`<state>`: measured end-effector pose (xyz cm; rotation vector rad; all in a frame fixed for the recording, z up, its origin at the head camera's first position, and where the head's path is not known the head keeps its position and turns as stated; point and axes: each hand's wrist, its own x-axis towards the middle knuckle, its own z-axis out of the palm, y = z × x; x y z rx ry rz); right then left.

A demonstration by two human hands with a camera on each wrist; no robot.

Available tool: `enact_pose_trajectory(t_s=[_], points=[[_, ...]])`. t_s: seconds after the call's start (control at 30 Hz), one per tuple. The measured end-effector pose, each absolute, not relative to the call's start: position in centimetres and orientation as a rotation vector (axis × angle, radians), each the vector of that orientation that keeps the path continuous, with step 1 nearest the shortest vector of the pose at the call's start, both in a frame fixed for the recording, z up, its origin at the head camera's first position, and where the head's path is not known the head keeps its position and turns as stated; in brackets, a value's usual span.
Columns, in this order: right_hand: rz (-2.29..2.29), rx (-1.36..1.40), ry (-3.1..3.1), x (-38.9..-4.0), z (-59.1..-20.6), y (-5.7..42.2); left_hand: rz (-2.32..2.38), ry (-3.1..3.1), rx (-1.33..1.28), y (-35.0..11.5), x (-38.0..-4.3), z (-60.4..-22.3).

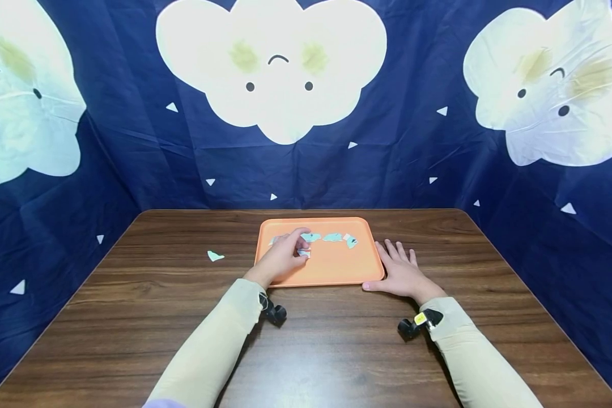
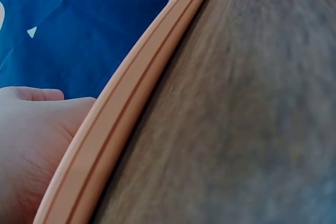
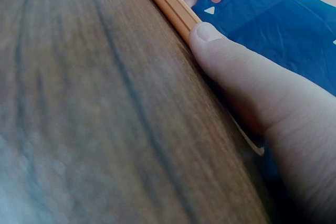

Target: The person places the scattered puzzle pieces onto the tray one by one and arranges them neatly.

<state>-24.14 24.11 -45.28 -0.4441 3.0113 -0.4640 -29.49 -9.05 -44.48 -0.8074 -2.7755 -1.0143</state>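
An orange tray (image 1: 344,266) lies on the table with several small, irregular light-blue pieces in it, ragged like torn paper. My left hand (image 1: 284,255) reaches over the tray's left part, thumb and curled fingers around one pale blue piece (image 1: 304,253). Above and right of those fingers lie another piece (image 1: 312,237), a middle piece (image 1: 332,237) and a dark-marked piece (image 1: 351,242). At the tray's right front corner my right hand (image 1: 400,273) rests with spread fingers, its thumb (image 3: 226,56) against the front rim. The tray rim (image 2: 113,114) hides my left fingertips in the left wrist view.
A single light-blue piece (image 1: 215,256) lies on the wooden table (image 1: 326,340) left of the tray. A dark blue curtain (image 1: 296,170) with white clouds and triangles hangs behind the table and along both sides. Each wrist carries a black camera (image 1: 275,313).
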Motion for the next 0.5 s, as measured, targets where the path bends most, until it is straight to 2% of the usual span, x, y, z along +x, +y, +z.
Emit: enact_pose_trajectory(t_s=[0.5], points=[[-0.467, -0.448, 3.019, -24.03, -45.1, 24.09, -0.955, -2.748, -0.805, -9.51, -29.71, -44.97]])
